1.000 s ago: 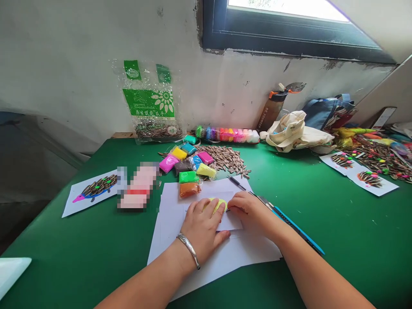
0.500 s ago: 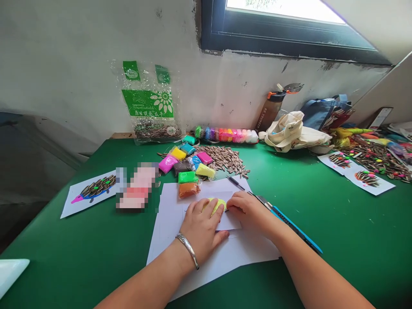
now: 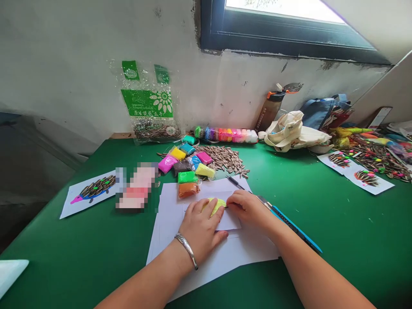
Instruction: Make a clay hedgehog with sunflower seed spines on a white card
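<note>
My left hand (image 3: 201,221) lies flat with its fingers apart, pressing on a small white paper card (image 3: 230,222). Its fingertips rest on a flattened piece of yellow clay (image 3: 219,204) and partly cover it. At the clay's right edge, my right hand (image 3: 246,208) has thumb and fingers pinched on a small, dark, slender thing that looks like a sunflower seed (image 3: 226,207); most of it is hidden. Beneath the card are larger white sheets of paper (image 3: 222,257). A black pen (image 3: 235,183) lies across their upper edge.
Packets of coloured clay (image 3: 188,177) and loose sunflower seeds (image 3: 223,158) lie beyond the paper. A blue-edged tool (image 3: 298,229) lies under my right forearm. A hedgehog picture (image 3: 93,191) is on the left. A bottle (image 3: 269,111) and cloth bag (image 3: 289,133) stand by the wall.
My right fingertips have shifted very slightly at the clay's right edge, and the dark tip between them sits a little higher. My left hand stays in place.
</note>
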The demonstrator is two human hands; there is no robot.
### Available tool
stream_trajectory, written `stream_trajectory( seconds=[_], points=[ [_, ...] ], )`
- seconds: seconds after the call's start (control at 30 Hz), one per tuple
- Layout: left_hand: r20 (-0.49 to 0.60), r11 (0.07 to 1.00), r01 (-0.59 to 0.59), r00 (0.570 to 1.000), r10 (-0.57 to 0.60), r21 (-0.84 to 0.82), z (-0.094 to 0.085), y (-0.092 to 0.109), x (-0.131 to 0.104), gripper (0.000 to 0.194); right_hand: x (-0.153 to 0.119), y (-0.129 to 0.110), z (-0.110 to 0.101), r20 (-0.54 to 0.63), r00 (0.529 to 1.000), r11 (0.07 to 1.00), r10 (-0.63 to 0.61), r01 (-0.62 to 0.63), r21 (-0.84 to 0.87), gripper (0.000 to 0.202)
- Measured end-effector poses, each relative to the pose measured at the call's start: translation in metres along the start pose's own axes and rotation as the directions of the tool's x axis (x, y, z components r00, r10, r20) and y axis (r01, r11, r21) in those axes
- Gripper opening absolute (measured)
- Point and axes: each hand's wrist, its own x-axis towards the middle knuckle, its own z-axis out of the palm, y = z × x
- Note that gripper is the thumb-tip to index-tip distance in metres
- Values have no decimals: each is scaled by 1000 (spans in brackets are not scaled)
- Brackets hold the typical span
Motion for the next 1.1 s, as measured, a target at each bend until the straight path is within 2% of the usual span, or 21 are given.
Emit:
stream_trajectory(
  seconds=[0.1, 0.3, 0.6, 0.8, 0.97, 1.1],
  points=[
    [-3, 1000, -3, 1000, 3, 4, 0, 1, 0, 50, 1, 0, 2, -10, 1000, 1000, 0, 0, -25, 16],
    [4, 1000, -18, 1000, 18, -8, -3, -1, -2, 53, 1, 3, -4, 0, 1000, 995, 3, -3, 102, 16],
    [9, 1000, -21, 1000, 21, 17, -2, -2, 0, 48, 0, 2, 4, -5, 1000, 998, -30, 30, -51, 17],
    [8, 1000, -20, 1000, 20, 0, -1, -3, -2, 48, -1, 3, 2, -10, 1000, 1000, -25, 25, -9, 16],
    [7, 1000, -17, 1000, 18, -17, -1, -2, -2, 47, 0, 2, 4, -4, 999, 997, -43, 42, -67, 18],
    [0, 998, -13, 1000, 13, -55, -5, -2, -2, 47, -1, 2, 3, -10, 999, 999, -47, 47, -21, 17]
  ],
)
